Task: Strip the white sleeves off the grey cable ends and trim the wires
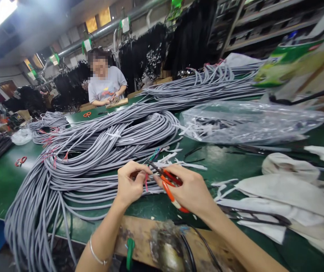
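Observation:
In the middle of the view my left hand [131, 182] is closed in a pinch on thin coloured wires at the end of a grey cable. A pink wire [146, 182] hangs below its fingertips, and green and blue wire ends [154, 154] show just above. My right hand [191, 189] is wrapped round orange-handled pliers [169, 190], whose dark jaws reach the wires beside my left fingertips. Whether the jaws are closed on a wire I cannot tell. A large bundle of grey cables [93, 141] lies directly behind both hands.
Clear plastic bag [252, 122] lies behind right; white cloth gloves [295, 196] and dark-handled scissors [255, 215] lie at right. A wooden board [139, 234] with a clamped metal piece stands at the front edge. Across the green table [8, 196] a person [106, 83] works.

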The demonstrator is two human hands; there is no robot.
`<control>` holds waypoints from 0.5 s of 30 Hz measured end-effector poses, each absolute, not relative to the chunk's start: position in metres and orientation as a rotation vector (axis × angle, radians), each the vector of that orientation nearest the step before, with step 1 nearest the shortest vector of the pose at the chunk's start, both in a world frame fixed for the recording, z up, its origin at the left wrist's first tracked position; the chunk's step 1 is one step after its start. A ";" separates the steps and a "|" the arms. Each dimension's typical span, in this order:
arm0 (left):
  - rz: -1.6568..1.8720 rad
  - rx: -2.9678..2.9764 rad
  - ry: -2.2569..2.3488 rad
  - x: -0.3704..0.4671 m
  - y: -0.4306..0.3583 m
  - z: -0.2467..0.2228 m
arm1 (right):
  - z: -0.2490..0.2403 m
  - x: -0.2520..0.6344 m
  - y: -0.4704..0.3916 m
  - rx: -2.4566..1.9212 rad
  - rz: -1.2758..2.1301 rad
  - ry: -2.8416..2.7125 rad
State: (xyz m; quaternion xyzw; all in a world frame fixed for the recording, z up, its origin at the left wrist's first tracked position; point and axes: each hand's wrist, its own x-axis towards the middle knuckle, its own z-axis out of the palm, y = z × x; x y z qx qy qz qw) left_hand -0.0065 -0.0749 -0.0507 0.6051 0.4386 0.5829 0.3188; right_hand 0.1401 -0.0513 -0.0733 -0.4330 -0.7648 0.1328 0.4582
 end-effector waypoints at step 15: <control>1.542 1.307 0.904 -0.006 -0.064 -0.055 | -0.073 0.142 -0.057 -1.170 0.274 -1.920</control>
